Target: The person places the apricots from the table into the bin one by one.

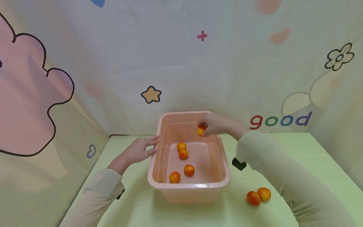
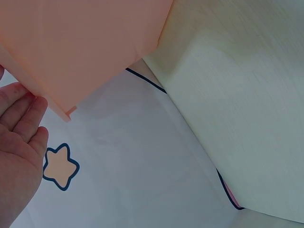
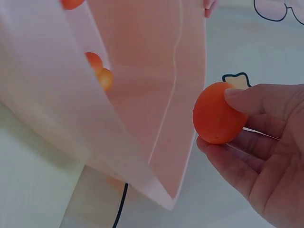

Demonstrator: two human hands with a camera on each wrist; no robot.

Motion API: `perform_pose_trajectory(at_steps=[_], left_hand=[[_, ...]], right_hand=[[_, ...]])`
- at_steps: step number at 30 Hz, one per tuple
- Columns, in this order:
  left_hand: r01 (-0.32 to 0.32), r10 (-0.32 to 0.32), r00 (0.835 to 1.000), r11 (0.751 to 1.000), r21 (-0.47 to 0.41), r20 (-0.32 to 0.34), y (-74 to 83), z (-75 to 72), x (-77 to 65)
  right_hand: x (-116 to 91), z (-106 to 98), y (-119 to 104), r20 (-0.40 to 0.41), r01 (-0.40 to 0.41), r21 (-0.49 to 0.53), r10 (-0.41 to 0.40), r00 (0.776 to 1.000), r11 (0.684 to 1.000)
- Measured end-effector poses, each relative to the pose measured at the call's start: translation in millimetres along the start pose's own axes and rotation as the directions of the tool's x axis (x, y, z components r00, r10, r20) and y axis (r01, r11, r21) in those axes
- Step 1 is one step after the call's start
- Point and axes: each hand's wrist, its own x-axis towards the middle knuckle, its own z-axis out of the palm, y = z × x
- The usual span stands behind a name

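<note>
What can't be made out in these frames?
Head: part of the held round orange fruit, behind the right hand.
Left wrist: interior of the rectangular pink plastic tub, behind its outer wall.
Left wrist: part of the left hand, cropped by left edge.
Right wrist: part of another round orange fruit, cropped by top edge.

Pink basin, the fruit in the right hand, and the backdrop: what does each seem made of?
Pink basin: probably moulded plastic, smooth and slightly glossy, with a highlight on its near rim.
Fruit: smooth, evenly rounded surface; real or plastic imitation, I cannot tell.
Backdrop: printed sheet, cloth or thin plastic, matte with creases.
</note>
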Motion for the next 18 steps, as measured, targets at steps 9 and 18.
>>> perform_pose_trajectory(at_steps=[9,18], left_hand=[[-0.001,0.001,1.0,1.0,-0.006,-0.004,-0.2,-0.8,-1.1],[0.003,-0.003,1.0,1.0,-0.007,-0.003,-0.3,-0.2,-0.8]], right_hand=[[25.5,21.9,-14.8,0.049,-0.052,-0.027,0.054,0.997,0.998],[36.9,41.9,-26.6,0.099,-0.181,0.157,0.167,0.981,0.971]])
